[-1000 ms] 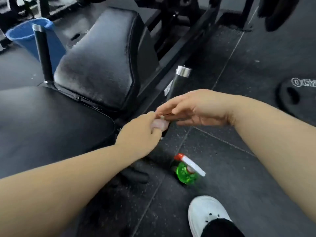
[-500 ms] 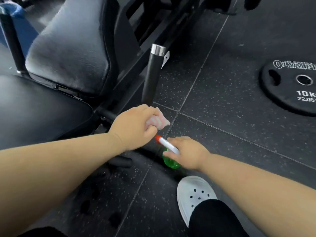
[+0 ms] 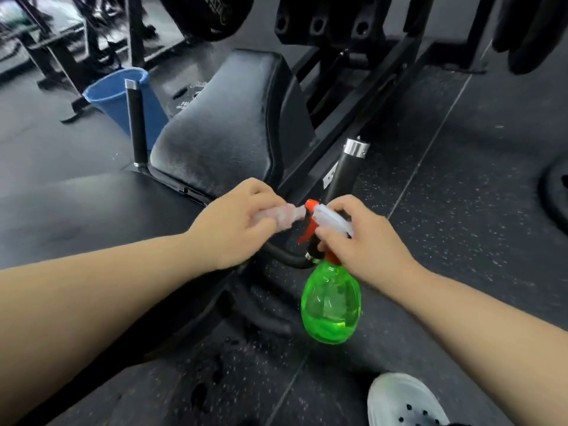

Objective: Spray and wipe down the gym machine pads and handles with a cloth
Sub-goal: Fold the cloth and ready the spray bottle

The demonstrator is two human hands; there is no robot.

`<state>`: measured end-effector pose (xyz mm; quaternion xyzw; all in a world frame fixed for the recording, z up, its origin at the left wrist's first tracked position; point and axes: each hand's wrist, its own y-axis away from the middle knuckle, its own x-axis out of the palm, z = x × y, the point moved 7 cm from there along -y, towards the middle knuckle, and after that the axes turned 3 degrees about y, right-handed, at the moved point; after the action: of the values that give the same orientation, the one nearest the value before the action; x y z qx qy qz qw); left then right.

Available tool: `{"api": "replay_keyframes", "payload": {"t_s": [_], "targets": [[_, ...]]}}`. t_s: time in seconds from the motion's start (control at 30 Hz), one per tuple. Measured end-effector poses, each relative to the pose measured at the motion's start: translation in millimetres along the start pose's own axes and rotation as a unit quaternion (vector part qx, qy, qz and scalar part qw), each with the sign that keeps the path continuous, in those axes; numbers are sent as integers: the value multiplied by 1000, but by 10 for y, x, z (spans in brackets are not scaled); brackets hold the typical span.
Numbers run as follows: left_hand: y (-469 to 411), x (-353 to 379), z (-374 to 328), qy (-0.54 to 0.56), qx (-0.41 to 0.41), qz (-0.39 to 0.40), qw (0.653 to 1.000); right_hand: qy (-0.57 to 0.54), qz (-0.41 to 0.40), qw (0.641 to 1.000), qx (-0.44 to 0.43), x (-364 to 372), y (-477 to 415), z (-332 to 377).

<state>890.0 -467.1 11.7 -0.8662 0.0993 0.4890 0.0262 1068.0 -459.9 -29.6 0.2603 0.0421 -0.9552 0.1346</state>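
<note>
holding the spray bottle (image 3: 330,302) high by its neck, the right hand (image 3: 364,242) has its fingers curled round the white trigger head, and the green body hangs below it, off the floor. the left hand (image 3: 236,222) is clamped on a bunched pink cloth (image 3: 284,214). the cloth's loose end sits right at the bottle's orange nozzle, touching or nearly so; i cannot tell which. the back pad (image 3: 221,127) rises beyond the bottle, up and to its left. a black handle (image 3: 345,176) with a chrome cap stands just behind the bottle's head.

risks, as i judge them:
- a squeeze with the nozzle this close would soak one small patch of cloth. it could also splash back over both hands.
- liquid could drip to the rubber floor (image 3: 461,241) beneath the bottle, leaving a slick spot near the white shoe (image 3: 402,401) below and to its right.
- the grip is high and the body looks part full, so the bottle may swing and send spray past the cloth.
- a cloth wadded this tight would cover little of the pad per pass.
</note>
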Motion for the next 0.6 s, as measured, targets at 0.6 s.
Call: {"api": "replay_keyframes", "payload": {"t_s": [0.6], "targets": [[-76,104,184,185,-146,2,972,-328,133,933,60,422,-354,519]]}}
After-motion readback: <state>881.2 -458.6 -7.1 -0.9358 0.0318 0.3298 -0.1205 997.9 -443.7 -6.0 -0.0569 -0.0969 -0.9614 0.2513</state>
